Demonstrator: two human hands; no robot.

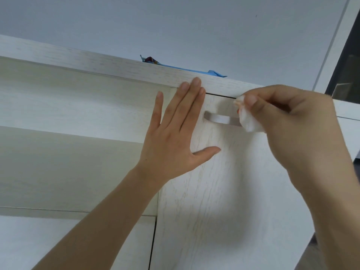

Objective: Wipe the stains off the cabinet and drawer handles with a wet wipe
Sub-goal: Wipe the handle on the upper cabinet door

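At the left, the left hand [173, 133] is laid flat on the cabinet door [224, 191], fingers straight and spread, pointing toward 12 o'clock; nothing is held by it, and the door seems to be steadied by its pressure. From this hand, the handle [222, 120] lies toward 3 o'clock, just beside the fingers. The long axis of the handle runs almost level, from 9 o'clock to 3 o'clock, a little lower at the right end. At this right end the wet wipe [250, 122] is pressed, bunched and pinched by the curled fingers of the right hand [288, 121]. A reddish mark is seen where the wipe touches. The right hand is therefore the nearer one, and the unwiped length of the handle lies from it toward 9 o'clock, so a stroke leftward along the bar is probably needed.
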